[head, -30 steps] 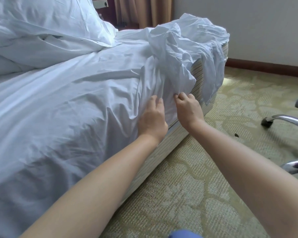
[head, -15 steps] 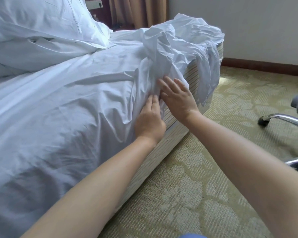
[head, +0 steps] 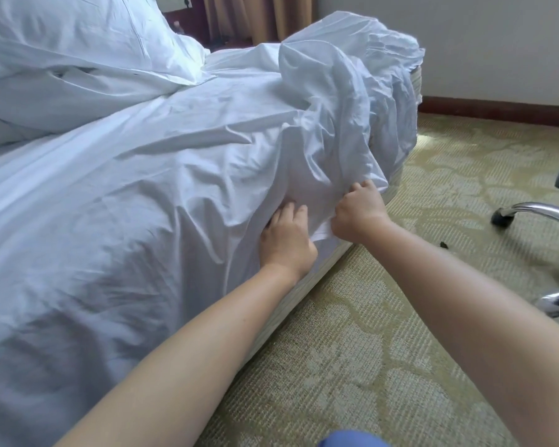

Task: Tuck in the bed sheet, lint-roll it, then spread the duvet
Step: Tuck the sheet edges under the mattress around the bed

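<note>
Along the near side of the bed, at about 12 o'clock from the person kneeling or crouching on the carpet (head: 352, 366), the bed sheet (head: 142, 195) hung loose over the mattress edge (head: 329, 258). The left hand (head: 286, 241) lay with its fingers fairly straight, pressed flat against the hanging cloth at the mattress side. The right hand (head: 359, 211), just beside it at 1 o'clock, had its fingers curled round a fold of the sheet's lower hem, gathering it. Toward 1 o'clock the sheet rose in a crumpled heap (head: 346, 75) over the far corner of the bed, where the striped mattress side showed bare. At 10 o'clock, a bulky white mound, probably the duvet (head: 71, 59) with pillows, rested on the bed, well apart from the hands. A chrome chair base (head: 539, 214) stood on the carpet at 3 o'clock.

Judged from this arrangement, the first step, tucking, was in hand and far from complete; no lint roller was in view. The next move would call for drawing the gathered hem taut and pushing it under the mattress, then working toward the untidy corner.
</note>
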A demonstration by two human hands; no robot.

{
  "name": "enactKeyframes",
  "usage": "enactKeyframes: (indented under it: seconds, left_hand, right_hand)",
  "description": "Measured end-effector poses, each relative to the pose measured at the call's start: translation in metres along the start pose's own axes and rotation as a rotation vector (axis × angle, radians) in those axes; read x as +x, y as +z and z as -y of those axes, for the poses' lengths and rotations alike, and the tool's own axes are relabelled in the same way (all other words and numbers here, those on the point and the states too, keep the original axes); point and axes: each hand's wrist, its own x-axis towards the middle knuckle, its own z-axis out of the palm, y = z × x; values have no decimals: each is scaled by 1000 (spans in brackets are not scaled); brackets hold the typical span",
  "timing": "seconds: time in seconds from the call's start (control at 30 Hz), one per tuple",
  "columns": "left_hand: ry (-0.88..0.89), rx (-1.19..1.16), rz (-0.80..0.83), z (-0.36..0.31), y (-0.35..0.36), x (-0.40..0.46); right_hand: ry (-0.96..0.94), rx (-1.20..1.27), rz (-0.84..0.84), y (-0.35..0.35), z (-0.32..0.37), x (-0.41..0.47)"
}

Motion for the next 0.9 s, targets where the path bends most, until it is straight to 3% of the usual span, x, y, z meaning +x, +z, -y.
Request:
enactKeyframes:
  seconds: [0.13,0.23,0.43,0.9]
  left_hand:
    - [-26,20,128,6,7,-8]
    - [-13,43,167,15,12,-14]
    - [-24,110,215,21,18,-25]
    - [-251,241,548,48,21,-77]
  right_hand:
    - [37,69,223,31,3,-16]
    - [4,57,253,56,13,-30]
    - [-92,199,54,54,30,-30]
    - [-426,544,69,44,123,-57]
